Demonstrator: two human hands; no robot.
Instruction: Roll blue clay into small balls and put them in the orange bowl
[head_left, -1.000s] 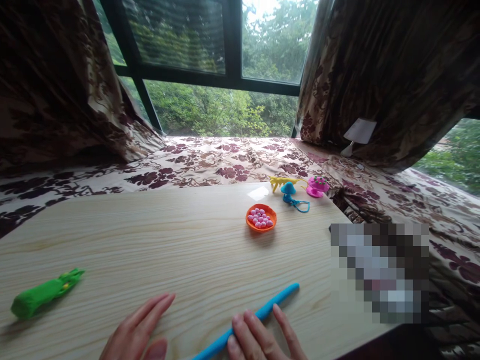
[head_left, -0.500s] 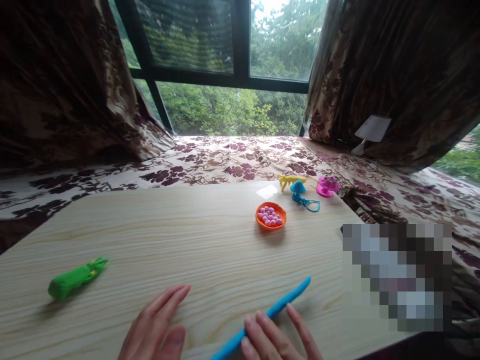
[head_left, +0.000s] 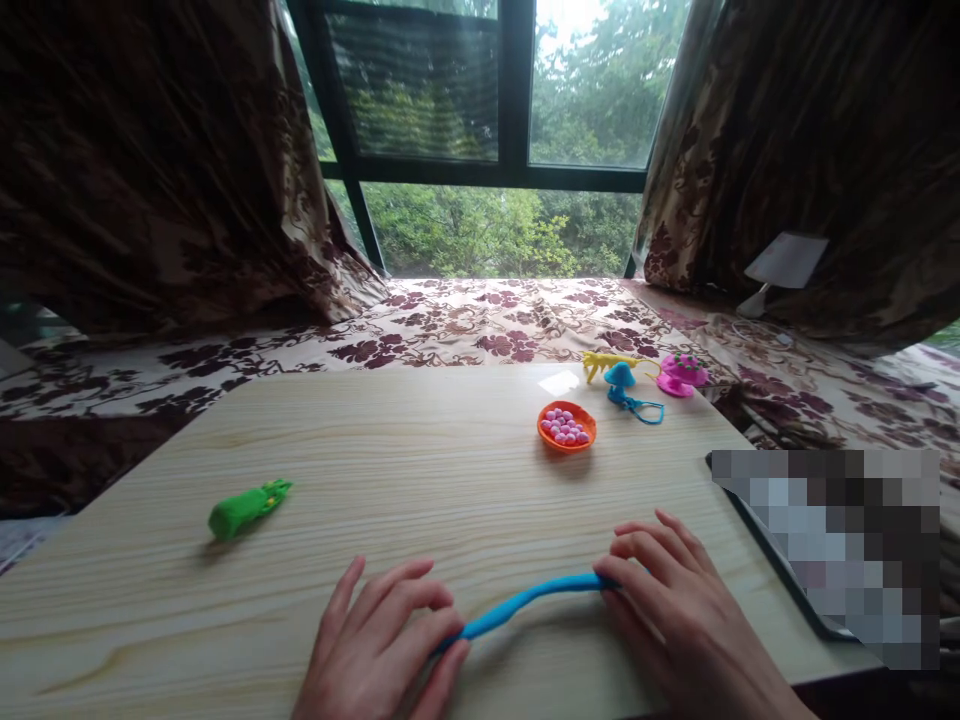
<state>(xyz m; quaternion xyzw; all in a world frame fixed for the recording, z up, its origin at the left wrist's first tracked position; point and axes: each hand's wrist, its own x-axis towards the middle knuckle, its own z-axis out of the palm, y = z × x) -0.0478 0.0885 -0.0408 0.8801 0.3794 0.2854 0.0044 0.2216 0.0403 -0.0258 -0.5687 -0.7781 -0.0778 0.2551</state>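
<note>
Left hand [head_left: 382, 635]: pinching 1 end of blue roll [head_left: 525, 598]
Right hand [head_left: 675, 600]: pinching its other end
Blue roll: bowed between

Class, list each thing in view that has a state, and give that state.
Blue strip, bowed
Left hand, pinching its left end
Right hand, pinching its right end
Orange bowl, holding pink balls
Green figure, lying down
Blue mushroom, upright
Curtains, drawn apart
Lamp, lit or unlit unclear
</note>
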